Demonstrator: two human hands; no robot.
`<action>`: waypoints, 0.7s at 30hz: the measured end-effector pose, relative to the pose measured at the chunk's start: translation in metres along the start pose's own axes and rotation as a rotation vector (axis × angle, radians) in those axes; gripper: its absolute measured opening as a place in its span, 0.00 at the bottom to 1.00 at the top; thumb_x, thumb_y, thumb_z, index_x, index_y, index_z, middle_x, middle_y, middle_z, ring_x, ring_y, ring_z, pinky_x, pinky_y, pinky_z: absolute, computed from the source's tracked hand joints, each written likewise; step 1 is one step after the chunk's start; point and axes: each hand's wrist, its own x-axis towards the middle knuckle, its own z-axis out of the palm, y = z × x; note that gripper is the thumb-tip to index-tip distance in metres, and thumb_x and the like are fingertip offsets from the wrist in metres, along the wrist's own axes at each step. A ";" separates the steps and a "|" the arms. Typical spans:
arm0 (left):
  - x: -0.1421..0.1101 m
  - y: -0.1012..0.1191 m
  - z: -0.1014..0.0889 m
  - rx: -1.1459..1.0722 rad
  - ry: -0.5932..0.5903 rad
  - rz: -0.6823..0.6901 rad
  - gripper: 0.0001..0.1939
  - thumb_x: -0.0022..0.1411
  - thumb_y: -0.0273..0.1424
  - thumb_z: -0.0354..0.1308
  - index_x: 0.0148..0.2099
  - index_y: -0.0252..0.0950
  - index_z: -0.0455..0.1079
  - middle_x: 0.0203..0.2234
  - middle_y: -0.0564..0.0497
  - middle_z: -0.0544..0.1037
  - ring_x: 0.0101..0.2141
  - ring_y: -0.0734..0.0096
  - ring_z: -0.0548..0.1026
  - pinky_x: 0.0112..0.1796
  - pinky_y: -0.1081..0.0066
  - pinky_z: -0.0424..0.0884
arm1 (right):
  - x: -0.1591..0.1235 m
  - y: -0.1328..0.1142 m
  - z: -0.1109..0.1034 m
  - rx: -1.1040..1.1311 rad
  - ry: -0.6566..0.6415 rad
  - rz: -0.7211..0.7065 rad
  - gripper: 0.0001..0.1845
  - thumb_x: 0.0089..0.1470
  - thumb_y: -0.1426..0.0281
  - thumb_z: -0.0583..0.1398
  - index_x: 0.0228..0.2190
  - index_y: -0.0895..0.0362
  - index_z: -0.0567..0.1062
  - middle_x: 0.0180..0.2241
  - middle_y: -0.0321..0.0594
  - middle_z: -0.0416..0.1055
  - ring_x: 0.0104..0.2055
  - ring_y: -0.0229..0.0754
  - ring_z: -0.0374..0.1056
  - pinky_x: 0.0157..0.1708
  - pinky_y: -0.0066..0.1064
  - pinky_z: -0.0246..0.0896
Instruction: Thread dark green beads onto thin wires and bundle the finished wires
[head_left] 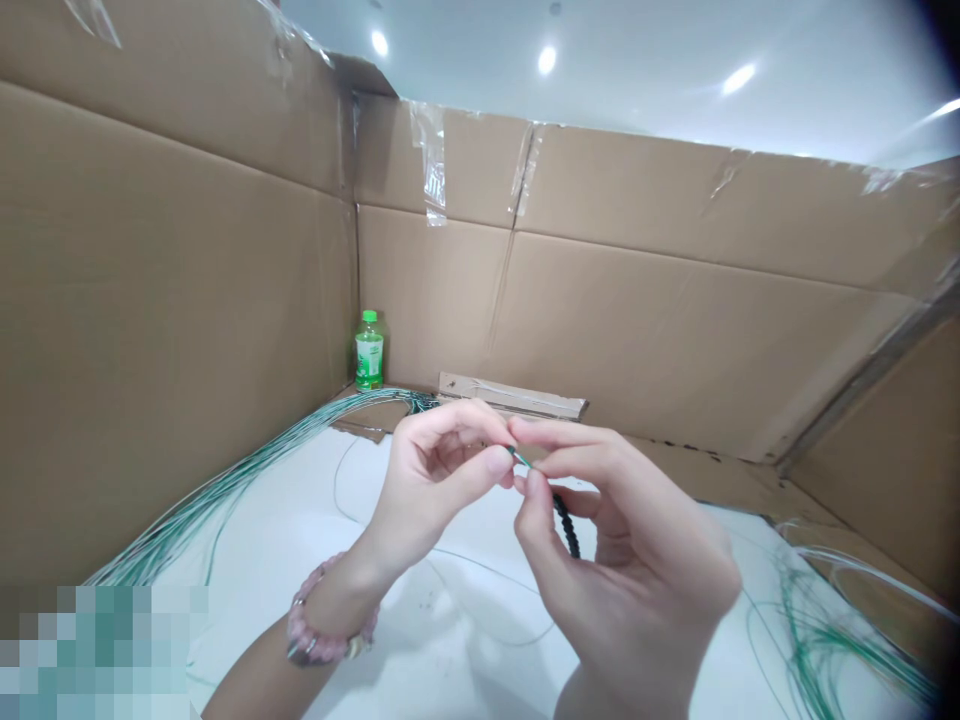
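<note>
Fig. 1: L hand [435,480] & R hand [630,530] pinch short green wire [520,457] betw. fingertips, mid-air; black beaded strand [566,525], prob. on wire, hangs just below. Long green wires [225,480] lie left of hands.

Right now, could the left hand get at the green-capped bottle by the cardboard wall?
Probably yes: only low-lying green wires lie between the left hand and the bottle, though that hand would first have to release the wire it pinches.
</note>
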 end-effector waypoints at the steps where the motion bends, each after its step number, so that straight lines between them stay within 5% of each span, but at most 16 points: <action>1: 0.000 0.000 0.001 0.008 0.004 0.006 0.02 0.59 0.27 0.63 0.33 0.36 0.75 0.27 0.53 0.74 0.27 0.78 0.75 0.29 0.80 0.76 | 0.000 0.000 0.000 0.004 -0.004 0.000 0.12 0.47 0.86 0.59 0.29 0.57 0.72 0.34 0.37 0.76 0.36 0.35 0.74 0.26 0.21 0.72; 21: -0.001 0.003 0.004 -0.001 0.013 0.031 0.01 0.59 0.27 0.63 0.34 0.37 0.76 0.28 0.53 0.78 0.27 0.80 0.76 0.29 0.83 0.76 | 0.002 -0.004 0.001 0.036 0.047 0.036 0.14 0.45 0.87 0.59 0.29 0.56 0.73 0.33 0.38 0.76 0.35 0.40 0.75 0.21 0.22 0.70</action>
